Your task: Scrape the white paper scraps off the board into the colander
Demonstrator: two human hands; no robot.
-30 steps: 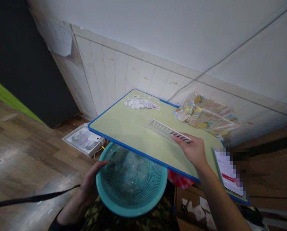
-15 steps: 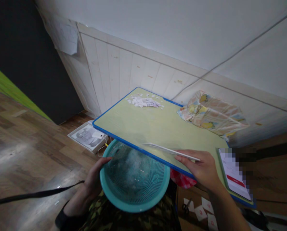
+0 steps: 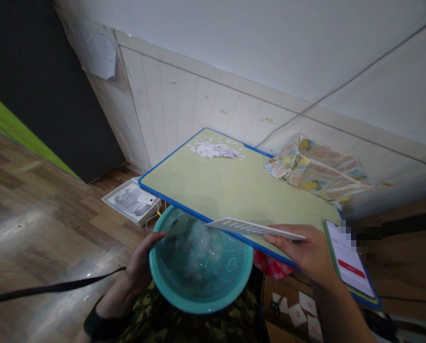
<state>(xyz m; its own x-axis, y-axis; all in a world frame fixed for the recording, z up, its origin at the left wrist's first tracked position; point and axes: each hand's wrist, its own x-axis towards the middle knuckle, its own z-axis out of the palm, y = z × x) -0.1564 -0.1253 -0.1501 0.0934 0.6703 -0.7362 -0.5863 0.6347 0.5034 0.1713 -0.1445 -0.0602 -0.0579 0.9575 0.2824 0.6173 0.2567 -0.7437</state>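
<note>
My left hand grips the left rim of a teal plastic colander, which rests on my lap just below the table edge. A loose, whitish, see-through heap lies inside it; what it is made of I cannot tell. In my right hand is a thin white slotted plate, pinched between thumb and fingers. Its far end reaches over the table's blue edge toward the colander. On the yellow-green table, a pile of small white paper scraps sits at the far left corner.
A patterned cloth lies along the back edge, and a phone at the right. Under the table are scissors, white cards and a red checked cloth. An open white box stands on the floor at left.
The slotted plate has tilted and come slightly toward me, so its slotted face shows more and its end overhangs the blue edge. My left hand and the colander have hardly moved.
</note>
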